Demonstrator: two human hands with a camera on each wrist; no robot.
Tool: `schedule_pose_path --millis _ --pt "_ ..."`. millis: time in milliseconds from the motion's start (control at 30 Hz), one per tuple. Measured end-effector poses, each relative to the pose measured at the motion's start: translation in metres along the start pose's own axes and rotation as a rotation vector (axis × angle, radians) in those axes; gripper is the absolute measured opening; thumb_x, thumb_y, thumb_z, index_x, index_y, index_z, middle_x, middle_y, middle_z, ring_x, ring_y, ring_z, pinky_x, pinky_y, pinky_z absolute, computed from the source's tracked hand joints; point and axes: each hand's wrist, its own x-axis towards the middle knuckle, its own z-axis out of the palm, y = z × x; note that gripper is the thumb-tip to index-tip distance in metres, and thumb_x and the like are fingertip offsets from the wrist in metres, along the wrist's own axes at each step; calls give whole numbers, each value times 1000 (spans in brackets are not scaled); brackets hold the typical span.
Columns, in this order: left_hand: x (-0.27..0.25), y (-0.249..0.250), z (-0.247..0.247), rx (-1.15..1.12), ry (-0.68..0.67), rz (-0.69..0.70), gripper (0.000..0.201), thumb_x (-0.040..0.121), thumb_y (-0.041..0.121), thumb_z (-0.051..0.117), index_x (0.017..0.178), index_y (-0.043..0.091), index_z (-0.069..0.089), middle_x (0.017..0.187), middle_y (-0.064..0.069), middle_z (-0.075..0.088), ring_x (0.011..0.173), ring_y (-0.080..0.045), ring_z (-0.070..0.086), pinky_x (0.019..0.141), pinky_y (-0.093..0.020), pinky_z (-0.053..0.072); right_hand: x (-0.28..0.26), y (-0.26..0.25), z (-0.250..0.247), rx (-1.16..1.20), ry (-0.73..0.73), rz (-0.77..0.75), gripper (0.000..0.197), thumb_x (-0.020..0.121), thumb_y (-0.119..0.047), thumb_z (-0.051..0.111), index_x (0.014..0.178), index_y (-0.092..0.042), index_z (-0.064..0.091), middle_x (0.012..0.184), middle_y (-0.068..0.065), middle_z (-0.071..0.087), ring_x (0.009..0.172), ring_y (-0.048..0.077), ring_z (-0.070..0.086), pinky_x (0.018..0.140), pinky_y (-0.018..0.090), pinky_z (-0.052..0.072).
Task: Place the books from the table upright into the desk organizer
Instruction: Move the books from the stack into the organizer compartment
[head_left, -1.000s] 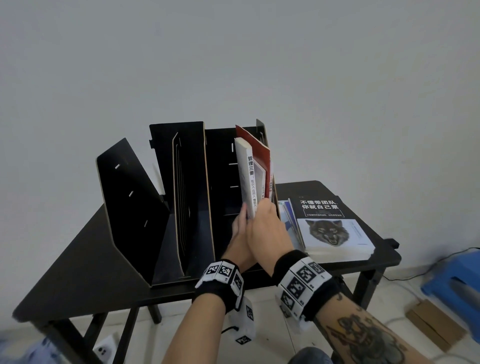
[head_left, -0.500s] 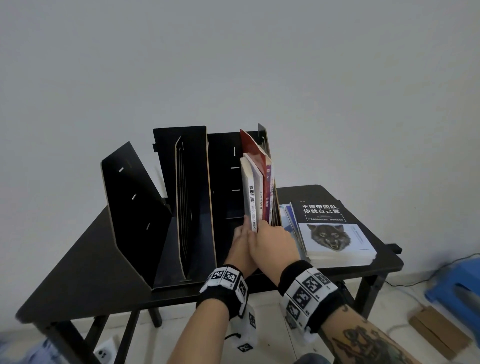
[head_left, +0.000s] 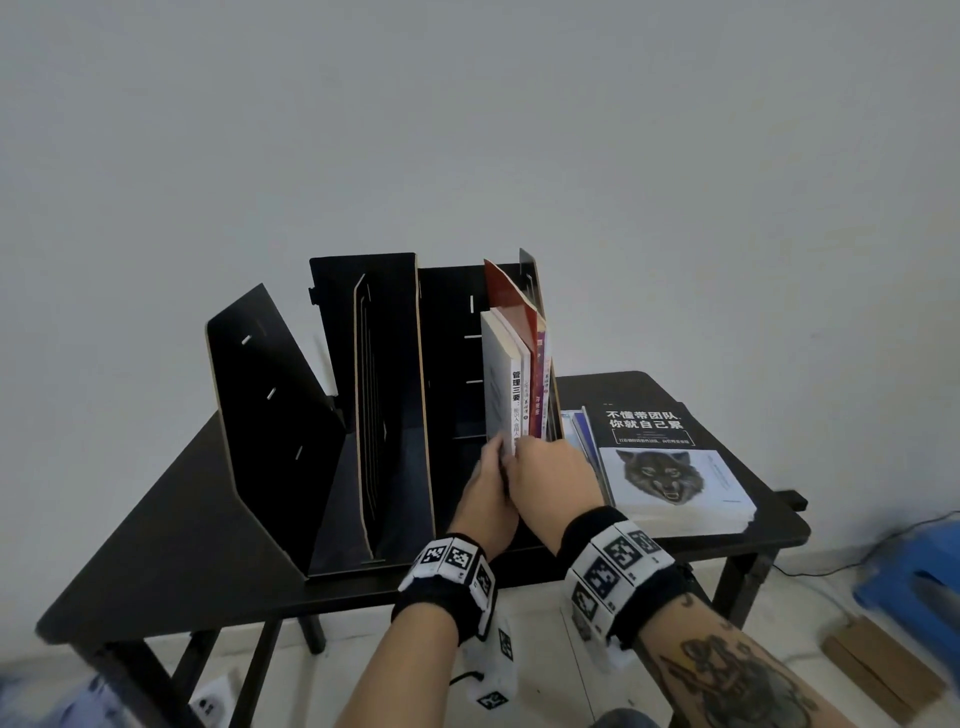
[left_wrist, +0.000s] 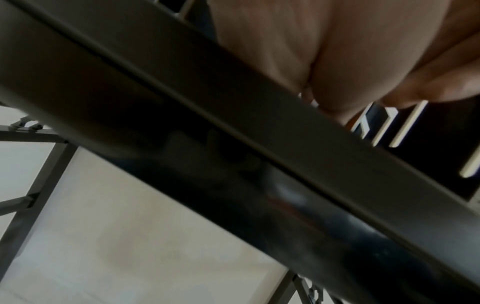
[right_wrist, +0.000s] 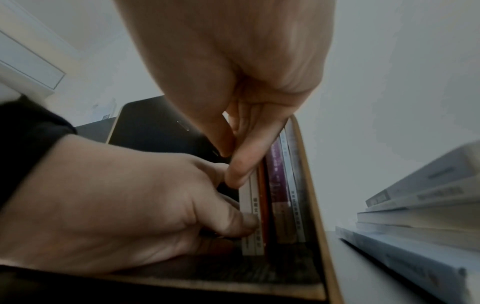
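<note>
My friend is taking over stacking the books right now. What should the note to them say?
Left hand and right hand: both hold the white book near its bottom, standing it up in the desk organizer, rightmost slot.
Done: several books stand beside it in that slot.
Left: let go of the white book, then move the stack of books lying flat on the table, wolf cover on top. The other slots look empty.

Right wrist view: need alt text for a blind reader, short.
Both hands steady a white-spined book standing upright in the rightmost compartment of a black desk organizer: the right hand pinches its spine from above, the left hand holds it low down. More upright books fill the gap to the organizer's wall, and a stack of flat books lies outside on the table.
</note>
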Motion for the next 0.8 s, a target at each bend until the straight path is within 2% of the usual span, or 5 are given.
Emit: schedule_pose_path --millis 133,333,500,667,800 --pt "5 -3 -2 -3 -39 -40 76 93 31 58 152 41 10 149 3 45 131 -17 49 111 -43 41 -3 2 2 39 9 6 23 94 -24 42 94 -9 60 87 14 66 81 34 64 66 32 48" --pt "8 -7 -6 -43 -40 -35 75 95 9 54 155 37 19 145 9 50 132 -9 49 113 -34 39 -7 10 -5 96 120 -23 24 91 -32 46 71 -19 48 72 5 65 66 27 58 55 28 36" --pt "3 0 -3 -30 -31 -47 82 92 8 52 152 49 14 145 6 53 128 -14 54 109 -42 44 -8 22 -21 42 211 63 24 87 -36 48 73 -17 55 61 -3 58 61 23 54 56 29 41" --pt "-1 6 -6 -19 -29 -52 85 94 5 52 154 46 7 149 4 49 134 -14 49 113 -38 39 -4 38 -28 18 178 214 23 85 -37 43 74 -19 52 67 -3 58 65 22 56 60 31 42" --pt "-1 6 -6 -25 -22 -52 88 94 4 52 153 49 5 148 4 49 134 -15 49 113 -41 40 3 52 -22 26 226 193 18 89 -28 40 81 -17 52 81 -1 57 78 21 53 64 33 41"
